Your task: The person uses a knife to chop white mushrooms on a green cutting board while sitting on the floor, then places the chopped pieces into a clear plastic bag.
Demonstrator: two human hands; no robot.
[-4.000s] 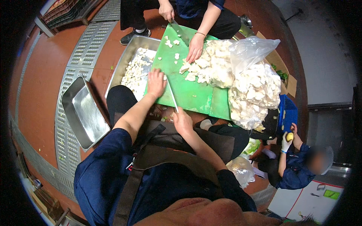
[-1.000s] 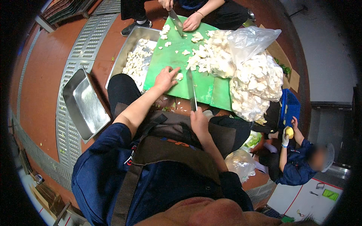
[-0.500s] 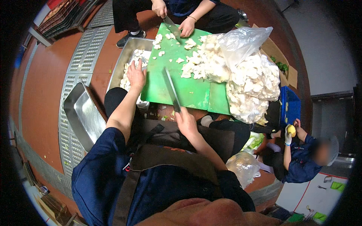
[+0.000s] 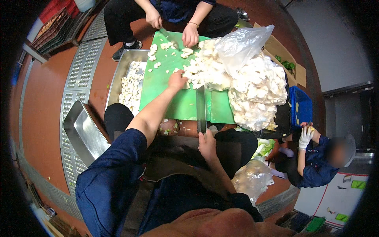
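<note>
My right hand (image 4: 207,145) is closed round the handle of a broad kitchen knife (image 4: 201,108). Its blade points away from me over the near part of a green cutting board (image 4: 158,98). Farther left, my left hand (image 4: 177,81) is on the board with curled fingers at a few white vegetable pieces, whose exact kind I cannot make out. A heap of the same white pieces (image 4: 215,71) lies just right of that hand, spilling from a clear plastic bag (image 4: 260,93). Cut bits (image 4: 132,85) fill part of a steel tray (image 4: 114,89) left of the board.
Across the board, a co-worker's hand (image 4: 154,18) holds another knife (image 4: 169,38); their other hand (image 4: 190,35) presses on pieces. An empty steel pan (image 4: 85,132) leans at my left. A blue crate (image 4: 300,108) and another seated person (image 4: 316,158) are at right.
My left hand has moved right from the steel tray onto the board, closing at the white pieces. My right hand has shifted right, and the knife now stands straighter beside the heap.
</note>
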